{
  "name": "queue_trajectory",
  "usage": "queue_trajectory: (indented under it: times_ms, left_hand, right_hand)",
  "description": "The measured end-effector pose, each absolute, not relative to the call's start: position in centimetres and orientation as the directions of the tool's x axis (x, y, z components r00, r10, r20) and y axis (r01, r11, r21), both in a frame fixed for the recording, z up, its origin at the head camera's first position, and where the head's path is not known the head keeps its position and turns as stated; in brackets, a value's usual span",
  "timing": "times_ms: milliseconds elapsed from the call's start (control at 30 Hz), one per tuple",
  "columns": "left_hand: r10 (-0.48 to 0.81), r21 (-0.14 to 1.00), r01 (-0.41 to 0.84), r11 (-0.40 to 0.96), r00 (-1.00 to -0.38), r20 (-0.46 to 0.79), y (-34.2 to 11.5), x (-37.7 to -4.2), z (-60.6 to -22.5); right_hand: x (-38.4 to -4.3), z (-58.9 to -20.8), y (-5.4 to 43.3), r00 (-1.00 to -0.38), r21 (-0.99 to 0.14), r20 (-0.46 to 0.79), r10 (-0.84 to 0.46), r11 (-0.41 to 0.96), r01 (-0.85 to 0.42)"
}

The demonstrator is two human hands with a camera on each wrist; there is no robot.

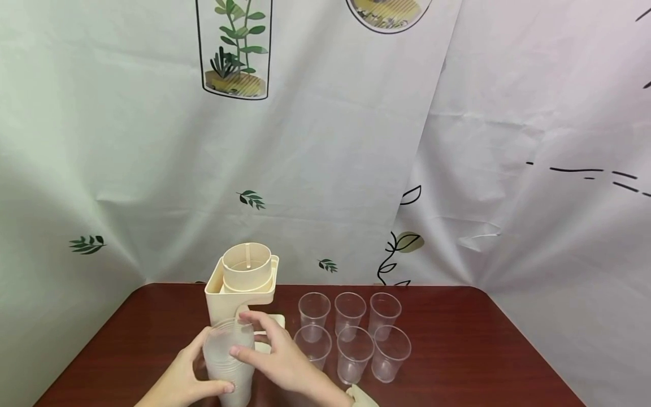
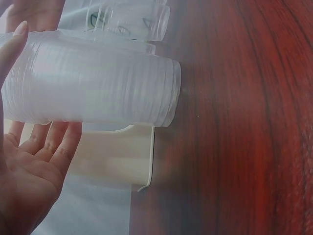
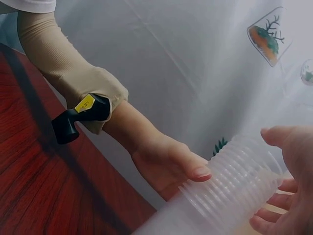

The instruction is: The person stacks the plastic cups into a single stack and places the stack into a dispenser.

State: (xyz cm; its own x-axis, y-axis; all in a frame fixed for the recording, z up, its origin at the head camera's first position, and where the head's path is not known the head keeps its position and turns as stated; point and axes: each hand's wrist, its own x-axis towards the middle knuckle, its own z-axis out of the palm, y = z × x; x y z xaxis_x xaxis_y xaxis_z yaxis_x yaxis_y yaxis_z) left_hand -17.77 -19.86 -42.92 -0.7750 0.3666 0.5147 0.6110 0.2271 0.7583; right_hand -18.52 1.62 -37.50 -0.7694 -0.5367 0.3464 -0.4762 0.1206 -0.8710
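The left hand (image 1: 185,376) holds the stack of clear cups (image 1: 231,370), thumb on one side and fingers on the other. The right hand (image 1: 287,359) is at the upper end of the stack, thumb and fingers spread wide about the mouth; whether they press on the rim cannot be told. The stack is located at the near part of the table (image 1: 483,350), mouth upward, in front of the cream stand (image 1: 220,308). Contact between its base and the table cannot be confirmed.

A round holder (image 1: 247,277) with a vertical slot is seated on top of the stand. Six single cups (image 1: 351,370) stand upright to the right of the stack, in two rows of three. A white cloth (image 1: 325,141) printed with plants hangs behind the table. The left forearm carries a beige sleeve (image 3: 73,68) and a black mount (image 3: 66,129) with a yellow label.
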Motion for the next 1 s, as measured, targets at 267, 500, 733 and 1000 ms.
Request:
queue_trajectory:
  times_ms: [267, 500, 733, 1000]
  left_hand:
    - [0.360, 0.777, 0.580, 0.244, -0.798, 0.483, -19.85, -17.66, -42.66]
    - [0.362, 0.796, 0.563, 0.221, -0.805, 0.469, -19.97, -17.56, -42.71]
    - [0.366, 0.786, 0.579, 0.218, -0.795, 0.484, -19.81, -17.70, -42.84]
    - [0.356, 0.772, 0.589, 0.238, -0.793, 0.495, -19.69, -17.48, -42.58]
  right_hand:
    - [-18.63, -37.68, 1.55, -0.789, -0.885, 0.312, -0.529, 0.141, -0.445]
    - [-18.65, -37.54, 1.72, -0.790, -0.889, 0.291, -0.540, 0.154, -0.432]
    - [-18.69, -37.50, 1.90, -0.782, -0.886, 0.288, -0.552, 0.157, -0.437]
    - [-18.63, -37.61, 1.78, -0.758, -0.835, 0.332, -0.561, 0.199, -0.513]
